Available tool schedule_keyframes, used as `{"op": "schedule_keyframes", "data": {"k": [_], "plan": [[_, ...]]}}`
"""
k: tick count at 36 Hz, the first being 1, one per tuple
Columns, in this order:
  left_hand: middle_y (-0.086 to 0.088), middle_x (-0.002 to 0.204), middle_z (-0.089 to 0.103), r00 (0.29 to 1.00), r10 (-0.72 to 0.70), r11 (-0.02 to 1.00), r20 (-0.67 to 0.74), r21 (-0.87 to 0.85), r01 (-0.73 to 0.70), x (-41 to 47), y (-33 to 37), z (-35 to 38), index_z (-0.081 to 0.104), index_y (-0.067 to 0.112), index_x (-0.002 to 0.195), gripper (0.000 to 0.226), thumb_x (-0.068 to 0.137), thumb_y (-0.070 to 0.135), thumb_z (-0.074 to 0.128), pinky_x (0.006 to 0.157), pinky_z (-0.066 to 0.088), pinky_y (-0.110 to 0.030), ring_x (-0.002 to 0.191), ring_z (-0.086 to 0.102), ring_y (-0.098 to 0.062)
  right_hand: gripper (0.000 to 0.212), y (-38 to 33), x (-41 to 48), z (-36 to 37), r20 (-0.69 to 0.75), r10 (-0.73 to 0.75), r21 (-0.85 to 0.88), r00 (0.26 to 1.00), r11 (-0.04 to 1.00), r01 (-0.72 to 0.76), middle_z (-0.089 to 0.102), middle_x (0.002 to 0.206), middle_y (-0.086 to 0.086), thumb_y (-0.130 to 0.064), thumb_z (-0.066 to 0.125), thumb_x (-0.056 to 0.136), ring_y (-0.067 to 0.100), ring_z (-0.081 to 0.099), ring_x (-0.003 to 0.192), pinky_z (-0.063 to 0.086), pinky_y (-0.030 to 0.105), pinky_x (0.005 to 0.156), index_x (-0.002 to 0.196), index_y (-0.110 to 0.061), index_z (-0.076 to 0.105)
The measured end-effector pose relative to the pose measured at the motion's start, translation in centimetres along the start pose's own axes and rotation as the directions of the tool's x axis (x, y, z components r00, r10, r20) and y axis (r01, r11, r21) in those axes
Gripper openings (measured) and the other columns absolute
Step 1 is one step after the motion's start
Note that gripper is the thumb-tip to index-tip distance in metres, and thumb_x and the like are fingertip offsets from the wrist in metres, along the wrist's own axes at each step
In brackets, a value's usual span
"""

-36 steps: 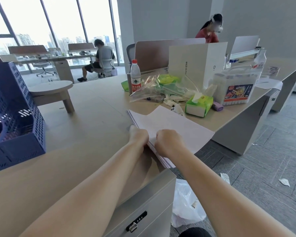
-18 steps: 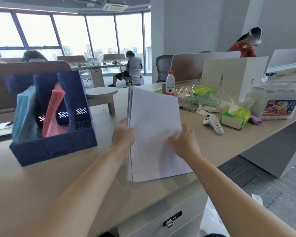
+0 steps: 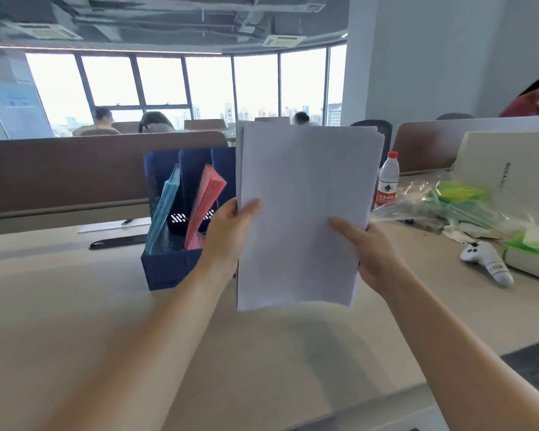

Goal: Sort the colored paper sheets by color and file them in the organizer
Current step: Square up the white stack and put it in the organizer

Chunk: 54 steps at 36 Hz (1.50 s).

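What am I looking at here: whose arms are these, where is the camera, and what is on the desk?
There is no robot here. A person wears a camera on the head, so you see their own arms from above. Their left hand and right hand grip a stack of pale paper sheets, held upright over the desk. Behind it stands a blue organizer with teal sheets in one slot and pink sheets in the next. To the right are a water bottle, a white controller and a tissue pack.

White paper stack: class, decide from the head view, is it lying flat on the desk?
No, the left hand and right hand grip the white paper stack upright, lifted above the desk.
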<state>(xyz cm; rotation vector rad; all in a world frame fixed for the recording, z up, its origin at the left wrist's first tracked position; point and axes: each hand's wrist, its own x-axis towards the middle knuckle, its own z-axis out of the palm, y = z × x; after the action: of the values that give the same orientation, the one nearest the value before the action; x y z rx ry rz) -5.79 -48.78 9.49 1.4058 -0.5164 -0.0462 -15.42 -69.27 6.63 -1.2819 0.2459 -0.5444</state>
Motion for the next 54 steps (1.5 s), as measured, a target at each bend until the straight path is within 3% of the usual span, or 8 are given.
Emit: {"op": "schedule_keyframes", "data": {"k": [9, 14, 22, 29, 35, 45, 50, 54], "plan": [[-0.004, 0.105, 0.074, 0.999, 0.034, 0.999, -0.006, -0.028, -0.034, 0.3, -0.5, -2.2, 0.065, 0.016, 0.116, 0.044, 0.080, 0.039, 0.077, 0.081, 0.059, -0.044, 0.096, 0.072, -0.025, 0.036, 0.5, -0.4, 1.0, 0.104, -0.055, -0.043, 0.993, 0.997, 0.060, 0.073, 0.113, 0.012, -0.018, 0.071, 0.088, 0.029, 0.071, 0.101, 0.060, 0.036, 0.078, 0.121, -0.004, 0.066], [-0.003, 0.099, 0.076, 0.998, 0.038, 0.991, 0.050, -0.129, -0.031, 0.7, 0.8, -1.4, 0.071, 0.018, 0.105, 0.021, 0.085, 0.023, 0.074, 0.070, 0.059, -0.033, 0.089, 0.074, -0.022, 0.048, -0.1, -0.3, 2.1, 0.107, -0.058, 0.029, 0.993, 0.998, 0.055, 0.072, 0.116, 0.014, -0.023, 0.077, 0.078, 0.033, 0.069, 0.106, 0.055, 0.047, 0.091, 0.121, -0.005, 0.066], [0.001, 0.105, 0.071, 0.988, 0.156, 0.987, -0.004, 0.033, -0.156, 1.6, 1.1, -1.7, 0.056, 0.024, 0.117, 0.046, 0.078, 0.025, 0.081, 0.076, 0.059, -0.033, 0.093, 0.071, -0.017, 0.040, -2.0, -0.4, 2.0, -0.008, -0.224, -0.242, 0.974, 0.946, 0.216, 0.076, 0.101, 0.007, -0.022, 0.078, 0.083, 0.029, 0.073, 0.095, 0.059, 0.037, 0.076, 0.117, -0.009, 0.062], [0.022, 0.138, 0.029, 0.883, 0.469, 0.802, -0.003, 0.422, -0.424, 1.0, 3.5, -1.2, 0.006, 0.042, 0.153, 0.092, 0.089, 0.022, 0.070, 0.073, 0.034, 0.001, 0.088, 0.031, 0.041, 0.099, -5.8, -0.4, 3.5, 0.031, -0.559, -0.697, 0.828, 0.582, 0.419, 0.048, 0.142, -0.006, -0.031, 0.077, 0.084, 0.019, 0.056, 0.110, 0.050, 0.040, 0.086, 0.150, -0.054, 0.008], [0.006, 0.114, 0.038, 0.802, 0.588, 0.491, 0.103, 0.743, -0.455, 1.5, 4.3, -2.0, 0.034, 0.038, 0.147, 0.060, 0.095, 0.022, 0.058, 0.066, 0.043, -0.028, 0.081, 0.052, -0.009, 0.065, -7.1, -0.7, 4.4, 0.141, -0.565, -0.908, 0.813, 0.254, 0.334, 0.041, 0.131, -0.003, -0.041, 0.065, 0.090, 0.023, 0.058, 0.099, 0.048, 0.034, 0.076, 0.146, -0.048, 0.034], [0.005, 0.138, 0.042, 0.882, 0.460, 0.586, 0.099, 0.713, -0.386, 1.5, 4.0, -2.6, 0.034, 0.042, 0.147, 0.054, 0.099, 0.022, 0.046, 0.075, 0.039, -0.015, 0.092, 0.044, 0.013, 0.043, -7.1, -0.5, 4.4, 0.117, -0.619, -0.880, 0.777, 0.297, 0.369, 0.048, 0.132, -0.001, -0.036, 0.059, 0.096, 0.022, 0.055, 0.108, 0.035, 0.027, 0.078, 0.139, -0.029, 0.054], [0.025, 0.127, 0.042, 0.949, 0.312, 0.862, 0.041, 0.409, -0.301, 0.7, 3.9, -2.3, 0.024, 0.043, 0.148, 0.066, 0.096, 0.023, 0.059, 0.059, 0.041, 0.002, 0.073, 0.044, 0.033, 0.073, -6.3, -0.4, 3.9, -0.054, -0.506, -0.566, 0.861, 0.726, 0.391, 0.059, 0.121, -0.011, -0.032, 0.074, 0.088, 0.006, 0.063, 0.100, 0.051, 0.029, 0.083, 0.149, -0.033, 0.033], [0.005, 0.108, 0.071, 0.988, 0.083, 0.996, 0.130, 0.004, -0.084, 0.6, 2.2, -2.2, 0.057, 0.043, 0.111, 0.026, 0.092, 0.027, 0.066, 0.078, 0.056, -0.027, 0.100, 0.070, -0.012, 0.057, -3.3, -0.1, 2.6, -0.010, -0.193, -0.226, 0.981, 0.956, 0.185, 0.075, 0.108, 0.007, -0.039, 0.081, 0.072, 0.022, 0.073, 0.094, 0.060, 0.042, 0.084, 0.119, -0.010, 0.066]]}}
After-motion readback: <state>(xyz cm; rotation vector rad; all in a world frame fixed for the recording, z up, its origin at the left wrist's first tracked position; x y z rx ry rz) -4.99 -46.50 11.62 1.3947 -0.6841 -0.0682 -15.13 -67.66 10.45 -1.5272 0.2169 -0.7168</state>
